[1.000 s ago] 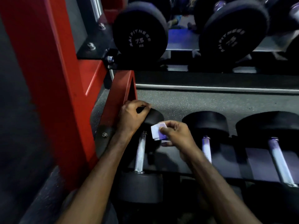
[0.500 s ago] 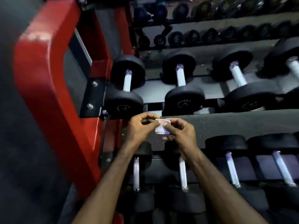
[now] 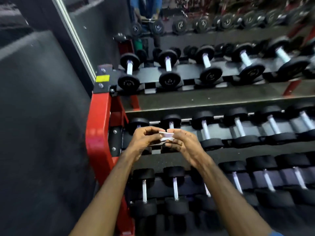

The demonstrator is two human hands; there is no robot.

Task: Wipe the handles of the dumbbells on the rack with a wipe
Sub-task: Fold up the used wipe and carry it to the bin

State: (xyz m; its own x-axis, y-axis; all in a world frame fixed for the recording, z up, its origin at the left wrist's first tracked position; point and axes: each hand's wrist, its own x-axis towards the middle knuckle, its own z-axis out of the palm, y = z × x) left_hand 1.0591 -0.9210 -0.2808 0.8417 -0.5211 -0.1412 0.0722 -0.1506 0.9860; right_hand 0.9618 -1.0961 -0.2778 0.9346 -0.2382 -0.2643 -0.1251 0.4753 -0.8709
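A small folded white wipe (image 3: 166, 135) is held between both hands in front of the rack's middle tier. My left hand (image 3: 144, 139) pinches its left edge and my right hand (image 3: 183, 143) pinches its right edge. The red-framed rack (image 3: 98, 133) carries three tiers of black dumbbells with pale metal handles. My hands hide the two leftmost dumbbells of the middle tier. Below my wrists lie the bottom-tier dumbbell handles (image 3: 144, 191), and the top-tier handles (image 3: 129, 67) sit farther back.
A dark wall panel with a mirror edge (image 3: 76, 41) stands to the left of the rack. The mirror behind reflects more dumbbells (image 3: 226, 23). A yellow label (image 3: 102, 78) sits on the rack's top left bracket. Dark floor lies to the left.
My left hand left the bottom-tier dumbbell and joined my right hand on the wipe. Both hands rose from the bottom tier to the middle tier, and the view pulled back to show all tiers.
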